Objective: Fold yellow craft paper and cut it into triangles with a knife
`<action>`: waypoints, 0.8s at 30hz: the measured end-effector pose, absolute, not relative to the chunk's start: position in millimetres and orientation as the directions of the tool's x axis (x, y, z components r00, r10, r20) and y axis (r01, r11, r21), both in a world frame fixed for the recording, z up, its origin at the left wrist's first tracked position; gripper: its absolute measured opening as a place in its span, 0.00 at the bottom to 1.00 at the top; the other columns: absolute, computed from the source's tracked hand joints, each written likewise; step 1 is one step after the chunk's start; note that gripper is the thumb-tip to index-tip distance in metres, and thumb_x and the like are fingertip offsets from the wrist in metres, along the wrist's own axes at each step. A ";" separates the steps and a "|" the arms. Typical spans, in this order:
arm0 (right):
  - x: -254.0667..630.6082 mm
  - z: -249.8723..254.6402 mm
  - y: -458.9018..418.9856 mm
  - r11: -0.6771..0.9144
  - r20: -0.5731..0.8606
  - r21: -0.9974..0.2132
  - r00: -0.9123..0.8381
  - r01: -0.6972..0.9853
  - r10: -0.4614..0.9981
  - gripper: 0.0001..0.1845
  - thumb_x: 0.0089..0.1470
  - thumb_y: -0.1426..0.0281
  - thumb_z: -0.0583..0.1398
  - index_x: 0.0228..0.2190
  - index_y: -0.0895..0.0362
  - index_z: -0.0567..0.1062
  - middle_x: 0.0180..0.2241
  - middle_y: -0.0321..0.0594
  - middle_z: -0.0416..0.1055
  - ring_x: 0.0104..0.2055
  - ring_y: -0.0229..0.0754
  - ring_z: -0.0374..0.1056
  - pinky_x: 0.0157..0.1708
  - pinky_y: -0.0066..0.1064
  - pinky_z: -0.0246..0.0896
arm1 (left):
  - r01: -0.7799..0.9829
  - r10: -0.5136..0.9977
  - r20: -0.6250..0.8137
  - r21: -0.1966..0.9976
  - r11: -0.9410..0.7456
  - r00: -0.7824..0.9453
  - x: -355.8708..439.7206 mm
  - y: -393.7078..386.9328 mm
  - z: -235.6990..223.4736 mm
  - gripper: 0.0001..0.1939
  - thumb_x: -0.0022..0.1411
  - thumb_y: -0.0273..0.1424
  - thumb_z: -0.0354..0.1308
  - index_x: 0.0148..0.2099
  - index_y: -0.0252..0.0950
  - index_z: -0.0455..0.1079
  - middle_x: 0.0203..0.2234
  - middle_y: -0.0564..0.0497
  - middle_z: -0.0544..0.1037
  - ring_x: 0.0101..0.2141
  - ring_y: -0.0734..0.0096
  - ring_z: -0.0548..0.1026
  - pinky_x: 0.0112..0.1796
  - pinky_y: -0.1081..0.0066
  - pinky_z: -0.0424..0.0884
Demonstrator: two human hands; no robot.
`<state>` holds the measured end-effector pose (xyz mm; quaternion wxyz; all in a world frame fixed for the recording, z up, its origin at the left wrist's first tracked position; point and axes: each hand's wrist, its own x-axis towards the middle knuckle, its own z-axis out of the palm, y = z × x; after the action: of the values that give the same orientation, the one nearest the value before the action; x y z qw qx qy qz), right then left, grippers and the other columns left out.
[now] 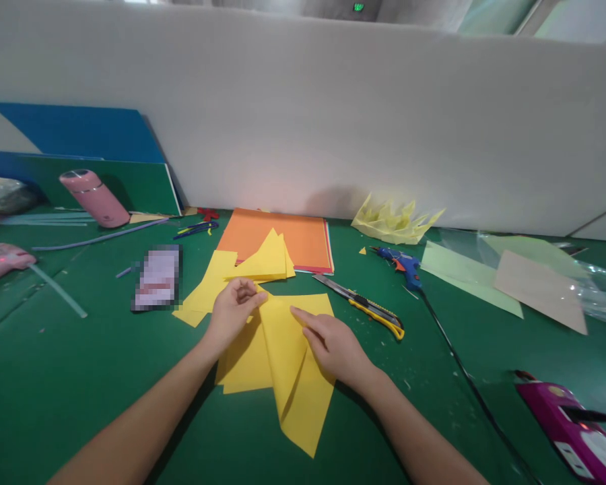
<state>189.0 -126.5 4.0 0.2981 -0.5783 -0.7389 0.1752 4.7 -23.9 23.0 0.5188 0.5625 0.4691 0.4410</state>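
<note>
A sheet of yellow paper [285, 337] lies partly folded over in front of me, its long flap curling up toward the lower edge. My left hand [236, 308] pinches the paper's upper left edge between thumb and fingers. Stretched out across the sheet, the index finger of my right hand [336, 345] touches its right part; the thumb sits lower, against the paper. More yellow sheets [242, 377] lie underneath and to the left. Just beyond my hands, folded yellow pieces [267, 259] rest partly on a stack of orange paper [283, 232].
A utility knife [361, 306] with its blade out and a blue glue gun [401, 263] lie right of the paper. Behind them stands a spiky pale yellow paper piece [398, 222]. At left are a pink bottle [95, 199] and pink glue gun [10, 259]; a purple power strip [568, 424] sits lower right.
</note>
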 end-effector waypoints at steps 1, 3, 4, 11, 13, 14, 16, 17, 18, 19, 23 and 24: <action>189.1 4.0 -126.5 0.264 0.231 -0.582 -0.155 0.769 0.960 0.24 0.58 0.74 0.49 0.55 0.54 0.68 0.38 0.44 0.77 0.37 0.46 0.71 0.37 0.37 0.66 | 0.133 0.980 0.031 0.989 -0.058 0.198 3.4 -23.2 20.9 0.13 0.42 0.35 0.64 0.28 0.37 0.64 0.21 0.58 0.70 0.25 0.73 0.70 0.27 0.73 0.64; 188.9 3.9 -126.2 0.255 0.226 -0.560 -0.151 0.788 0.962 0.24 0.57 0.74 0.50 0.54 0.54 0.68 0.39 0.44 0.76 0.38 0.46 0.70 0.38 0.37 0.65 | 0.269 0.966 0.072 0.953 -0.140 0.248 0.8 -22.8 18.7 0.09 0.47 0.35 0.61 0.31 0.37 0.67 0.23 0.55 0.73 0.27 0.70 0.71 0.29 0.71 0.65; 188.6 3.7 -126.0 0.244 0.222 -0.558 -0.141 0.793 0.965 0.24 0.57 0.74 0.50 0.54 0.54 0.68 0.40 0.45 0.76 0.38 0.47 0.70 0.39 0.37 0.65 | 0.337 0.958 0.094 0.923 -0.186 0.272 -0.3 -23.0 18.6 0.07 0.50 0.34 0.60 0.31 0.38 0.67 0.24 0.55 0.73 0.27 0.69 0.72 0.30 0.70 0.65; 187.2 2.2 -123.3 0.118 0.179 -0.624 -0.005 0.772 0.984 0.21 0.55 0.74 0.53 0.50 0.56 0.69 0.44 0.45 0.75 0.41 0.47 0.71 0.41 0.37 0.65 | 0.593 0.868 0.221 0.653 -0.471 0.446 -2.0 -24.6 24.6 0.04 0.58 0.27 0.55 0.30 0.38 0.67 0.26 0.54 0.72 0.29 0.68 0.70 0.33 0.68 0.65; 187.8 1.8 -122.7 0.115 0.186 -0.629 0.006 0.769 0.983 0.16 0.55 0.73 0.54 0.45 0.57 0.73 0.44 0.45 0.75 0.43 0.47 0.71 0.43 0.37 0.65 | 0.604 0.841 0.254 0.600 -0.525 0.478 -2.2 -24.6 23.8 0.04 0.59 0.26 0.55 0.31 0.38 0.66 0.27 0.53 0.72 0.30 0.67 0.70 0.34 0.67 0.66; 188.0 1.5 -122.4 0.121 0.196 -0.629 0.007 0.768 0.981 0.14 0.54 0.73 0.54 0.42 0.57 0.74 0.43 0.45 0.75 0.43 0.47 0.71 0.43 0.38 0.64 | 0.604 0.828 0.268 0.580 -0.547 0.493 -2.4 -24.4 22.8 0.04 0.58 0.25 0.55 0.31 0.37 0.66 0.27 0.53 0.72 0.30 0.67 0.70 0.34 0.67 0.66; 188.4 0.8 -121.9 0.141 0.225 -0.631 0.005 0.763 0.974 0.11 0.54 0.74 0.55 0.38 0.56 0.75 0.40 0.44 0.76 0.43 0.47 0.71 0.43 0.38 0.64 | 0.601 0.805 0.289 0.547 -0.583 0.517 -3.1 -23.9 20.2 0.05 0.58 0.24 0.55 0.31 0.37 0.65 0.27 0.52 0.72 0.31 0.66 0.70 0.35 0.67 0.67; 188.5 0.4 -121.7 0.152 0.242 -0.634 0.008 0.758 0.970 0.10 0.53 0.74 0.55 0.36 0.56 0.75 0.38 0.44 0.76 0.42 0.46 0.70 0.43 0.37 0.64 | 0.598 0.796 0.297 0.537 -0.596 0.527 -3.4 -23.4 18.5 0.05 0.58 0.23 0.55 0.31 0.37 0.65 0.28 0.52 0.71 0.32 0.66 0.70 0.35 0.66 0.67; 188.5 -0.1 -121.5 0.162 0.262 -0.637 0.014 0.753 0.965 0.10 0.53 0.75 0.55 0.36 0.56 0.74 0.37 0.44 0.76 0.42 0.46 0.70 0.43 0.37 0.64 | 0.593 0.787 0.304 0.528 -0.608 0.537 -3.7 -22.8 16.8 0.05 0.58 0.23 0.55 0.32 0.37 0.65 0.28 0.52 0.71 0.32 0.66 0.70 0.35 0.66 0.68; 188.4 -0.5 -121.2 0.172 0.281 -0.641 0.020 0.748 0.960 0.10 0.52 0.75 0.54 0.35 0.56 0.74 0.37 0.44 0.76 0.41 0.46 0.70 0.43 0.38 0.64 | 0.589 0.777 0.317 0.516 -0.622 0.544 -3.9 -22.1 14.9 0.05 0.58 0.23 0.55 0.32 0.37 0.65 0.29 0.51 0.71 0.32 0.65 0.70 0.35 0.65 0.68; 187.8 -2.3 -120.2 0.175 0.303 -0.658 0.045 0.732 0.952 0.13 0.51 0.75 0.54 0.38 0.57 0.72 0.36 0.45 0.74 0.39 0.46 0.70 0.41 0.38 0.65 | 0.628 0.742 0.461 0.405 -0.664 0.487 -4.1 -19.9 8.5 0.03 0.57 0.24 0.57 0.34 0.37 0.69 0.40 0.45 0.70 0.42 0.58 0.69 0.42 0.58 0.68; 187.6 -2.6 -120.0 0.161 0.294 -0.668 0.059 0.726 0.954 0.13 0.50 0.75 0.54 0.39 0.58 0.72 0.35 0.45 0.73 0.37 0.45 0.69 0.40 0.37 0.65 | 0.625 0.722 0.485 0.379 -0.682 0.494 -4.0 -20.0 7.7 0.04 0.57 0.24 0.57 0.35 0.37 0.69 0.42 0.44 0.69 0.43 0.57 0.69 0.43 0.57 0.67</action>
<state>187.6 -120.0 -2.6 0.3664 -0.6287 -0.6681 0.1554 -4.0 -20.0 7.7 0.0761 0.8609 0.3912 0.3163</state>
